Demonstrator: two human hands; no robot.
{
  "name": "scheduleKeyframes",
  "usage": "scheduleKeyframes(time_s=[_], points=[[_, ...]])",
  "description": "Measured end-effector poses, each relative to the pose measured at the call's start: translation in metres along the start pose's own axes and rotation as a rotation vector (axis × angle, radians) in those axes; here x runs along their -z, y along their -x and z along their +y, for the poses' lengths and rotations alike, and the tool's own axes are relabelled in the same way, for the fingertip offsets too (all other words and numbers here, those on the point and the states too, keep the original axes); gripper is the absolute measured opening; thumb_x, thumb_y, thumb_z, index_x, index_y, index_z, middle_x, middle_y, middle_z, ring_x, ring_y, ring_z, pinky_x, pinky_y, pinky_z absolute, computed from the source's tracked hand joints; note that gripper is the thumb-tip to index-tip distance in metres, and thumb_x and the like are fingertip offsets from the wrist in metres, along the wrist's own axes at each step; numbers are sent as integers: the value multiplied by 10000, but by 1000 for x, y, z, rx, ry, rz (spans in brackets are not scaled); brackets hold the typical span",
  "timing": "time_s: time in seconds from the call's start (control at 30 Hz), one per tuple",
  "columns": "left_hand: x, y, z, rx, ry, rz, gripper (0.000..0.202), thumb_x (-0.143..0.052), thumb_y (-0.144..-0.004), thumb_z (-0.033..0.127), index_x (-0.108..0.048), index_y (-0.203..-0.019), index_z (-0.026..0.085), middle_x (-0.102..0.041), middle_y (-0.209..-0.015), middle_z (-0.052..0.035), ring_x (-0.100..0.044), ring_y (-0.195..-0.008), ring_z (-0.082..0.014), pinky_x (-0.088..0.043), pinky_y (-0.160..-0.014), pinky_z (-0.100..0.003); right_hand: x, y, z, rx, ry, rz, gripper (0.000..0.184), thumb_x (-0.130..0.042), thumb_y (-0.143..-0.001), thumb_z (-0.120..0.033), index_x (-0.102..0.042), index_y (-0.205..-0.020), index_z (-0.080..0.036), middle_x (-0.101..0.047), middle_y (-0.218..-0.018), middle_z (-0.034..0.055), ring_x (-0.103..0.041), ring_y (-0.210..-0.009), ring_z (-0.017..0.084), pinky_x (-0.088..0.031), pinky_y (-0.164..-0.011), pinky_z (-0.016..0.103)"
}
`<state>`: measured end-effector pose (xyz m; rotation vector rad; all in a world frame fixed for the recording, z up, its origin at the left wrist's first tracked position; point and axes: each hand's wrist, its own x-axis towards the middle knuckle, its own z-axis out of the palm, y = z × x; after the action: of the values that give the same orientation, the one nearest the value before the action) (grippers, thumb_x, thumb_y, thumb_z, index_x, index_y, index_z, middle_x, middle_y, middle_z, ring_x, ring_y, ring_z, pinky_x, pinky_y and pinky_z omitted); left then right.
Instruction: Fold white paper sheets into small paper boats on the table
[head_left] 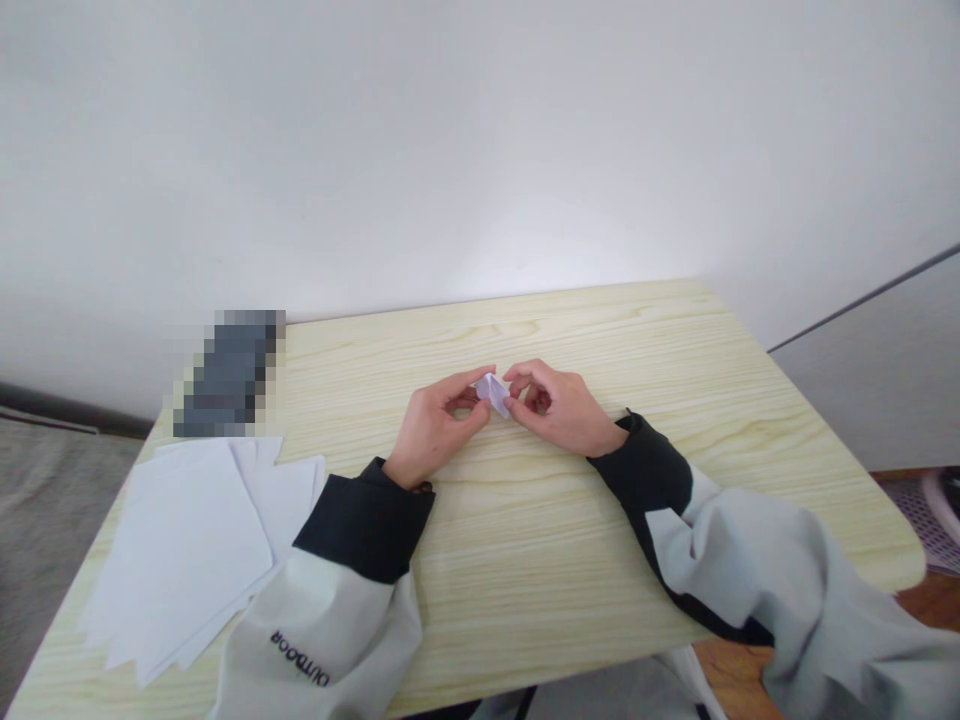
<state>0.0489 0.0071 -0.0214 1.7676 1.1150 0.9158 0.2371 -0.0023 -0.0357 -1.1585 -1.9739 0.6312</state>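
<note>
A small piece of folded white paper (493,392) is held up just over the table between both hands. Its creased faces meet at a point on top. My left hand (442,415) pinches its left side between thumb and fingers. On the right side, the thumb and bent fingers of my right hand (559,405) close on the paper's edge. The exact form of the fold is too small to make out.
The pale wood-grain table (525,580) stands against a white wall. On its left lie several loose white sheets of paper (191,530), fanned out. Behind them is a dark pixelated object (229,375). A pinkish perforated basket (926,515) stands beyond the right edge.
</note>
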Motion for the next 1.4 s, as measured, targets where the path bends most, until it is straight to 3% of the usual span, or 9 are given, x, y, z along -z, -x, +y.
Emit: scheduleKeyframes(time_s=[0.17, 0.4, 0.63, 0.77, 1.03, 1.4], points=[[-1, 0, 0, -18, -25, -6, 432, -611, -779, 263, -635, -1187, 124, -713, -1047, -66, -676, -868, -177, -551, -841, -300, -2, 0, -1, 7, 67, 42, 176, -541, -856, -316, -551, -983, -195, -686, -745, -2, -574, -516, 84, -439, -532, 195], [-4, 2, 1, -86, -158, 57, 381, -569, -799, 244, -637, -1163, 151, -700, -1075, -70, -670, -827, -163, -561, -779, -283, -3, 0, 0, 46, 171, 99, 77, -531, -836, -245, -589, -858, -198, -674, -667, -19, -581, -518, 92, -419, -538, 196], [-8, 0, -1, -212, -357, 273, 271, -629, -758, 231, -560, -1015, 178, -598, -946, -37, -579, -719, -107, -521, -606, -222, -4, 1, -2, 71, 215, 173, 109, -527, -857, -276, -599, -830, -199, -676, -661, -12, -593, -533, 95, -430, -537, 197], [-9, 1, -2, -235, -334, 244, 203, -610, -787, 217, -568, -982, 181, -597, -911, -27, -602, -762, -112, -541, -651, -220, -5, 0, -2, 98, 227, 190, 122, -526, -870, -286, -602, -841, -195, -677, -661, -11, -600, -531, 92, -434, -533, 193], [-8, 1, 3, -240, -334, 120, 307, -565, -825, 232, -625, -1120, 175, -660, -1120, -81, -644, -830, -141, -545, -769, -267, -5, 0, -2, 92, 195, 171, 126, -508, -882, -285, -591, -850, -197, -671, -684, -6, -604, -563, 93, -452, -558, 194], [-12, 3, 2, -102, -366, 218, 315, -578, -811, 262, -659, -1101, 170, -726, -907, -40, -661, -756, -157, -529, -773, -272, -6, 0, -6, 102, 249, 129, 137, -515, -884, -291, -614, -872, -197, -672, -696, -6, -589, -555, 91, -425, -561, 198]])
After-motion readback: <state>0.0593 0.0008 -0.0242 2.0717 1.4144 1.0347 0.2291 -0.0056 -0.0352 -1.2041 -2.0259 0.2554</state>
